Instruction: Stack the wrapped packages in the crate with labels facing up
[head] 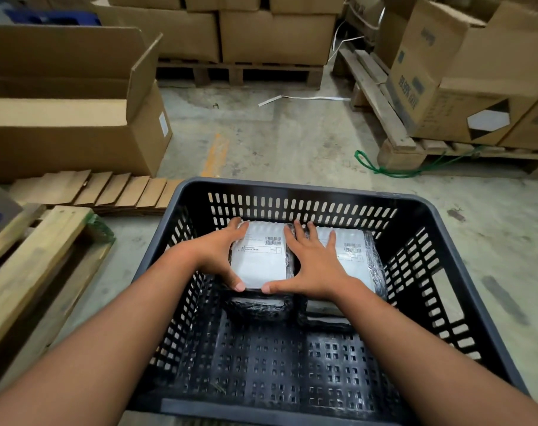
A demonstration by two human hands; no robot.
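My left hand [220,252]: clasping the left edge of the top left package [260,259], thumb hooked at its near corner.
My right hand [315,261]: fingers spread flat, lying across the seam between the two stacks, thumb pressed to the same package's near edge; it grips nothing fully.
Top left package: white label up, barcode toward the far side, black stretch film around the edges. It sits on another wrapped package [258,305], against the crate's far wall.
Right package [352,256]: label up, just beside the first, also on a lower layer.
Handling, as I judge it: block-like and fairly stiff, moderate weight; film is slick and can snag or tear, so hold by opposite long edges, not the label face.
Crate [298,187]: dark, slotted plastic; near half of its floor is bare, with room for further stacks. The right wall stands apart from the right stack.
Surroundings: concrete floor [277,139], an open cardboard box [77,118] far left, loaded pallets [390,130] right and far.
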